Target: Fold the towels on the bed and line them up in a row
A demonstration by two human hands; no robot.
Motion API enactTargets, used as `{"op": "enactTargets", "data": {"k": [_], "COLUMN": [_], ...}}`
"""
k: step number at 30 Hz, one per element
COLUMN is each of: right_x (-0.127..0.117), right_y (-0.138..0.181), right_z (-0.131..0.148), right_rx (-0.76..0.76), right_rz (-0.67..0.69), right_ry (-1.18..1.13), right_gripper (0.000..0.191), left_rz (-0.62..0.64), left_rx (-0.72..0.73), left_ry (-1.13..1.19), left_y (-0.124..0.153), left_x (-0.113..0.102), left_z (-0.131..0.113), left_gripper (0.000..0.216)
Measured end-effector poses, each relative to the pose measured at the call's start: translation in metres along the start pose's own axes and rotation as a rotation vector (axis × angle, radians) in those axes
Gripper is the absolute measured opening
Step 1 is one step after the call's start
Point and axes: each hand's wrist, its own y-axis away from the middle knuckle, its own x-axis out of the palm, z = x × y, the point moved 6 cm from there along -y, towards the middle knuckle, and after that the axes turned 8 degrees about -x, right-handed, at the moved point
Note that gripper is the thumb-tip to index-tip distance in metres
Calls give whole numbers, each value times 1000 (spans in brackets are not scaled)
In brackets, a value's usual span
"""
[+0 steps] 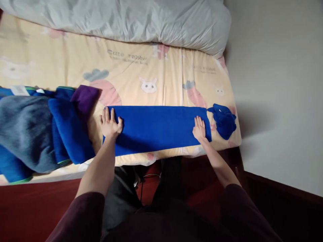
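Note:
A bright blue cloth (pixel 158 129) lies folded into a long flat strip across the near edge of a bed. My left hand (pixel 110 123) rests flat on its left end, fingers spread. My right hand (pixel 200 129) lies flat on its right end, fingers stretched out. Neither hand grips anything. Just right of my right hand sits a small crumpled blue piece (pixel 224 120), touching the strip's far right corner.
The bed has a cream sheet (pixel 141 77) printed with rabbits and carrots. A pile of blue, grey and purple fabrics (pixel 47 127) lies at the left. A pale duvet (pixel 131 20) is bunched at the back. The grey floor (pixel 277 84) lies right of the bed.

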Motion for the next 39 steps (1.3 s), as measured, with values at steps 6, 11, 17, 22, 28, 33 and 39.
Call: {"op": "enactTargets", "data": {"k": [6, 11, 17, 22, 28, 33, 39], "right_x": [6, 22, 9, 6, 6, 4, 1], "right_y": [-68, -78, -61, -66, -82, -91, -83], "right_z": [124, 116, -30, -93, -118, -127, -123], "right_rx": [-231, -231, 118, 197, 183, 185, 258], "right_rz": [59, 91, 11, -29, -4, 21, -94], "right_ry": [-263, -299, -180, -120, -53, 24, 41], "right_gripper": [64, 65, 68, 70, 67, 66, 63], "left_rz": [-3, -39, -48, -20, 10, -30, -28], "left_rx": [-12, 16, 25, 53, 41, 32, 4], "left_ry": [-4, -15, -60, -24, -44, -68, -85], "left_y": [1, 2, 1, 2, 0, -5, -5], "left_x": [-7, -6, -3, -3, 2, 3, 0], "left_z": [-7, -7, -5, -8, -3, 2, 3], "left_gripper": [73, 69, 70, 76, 75, 69, 67]}}
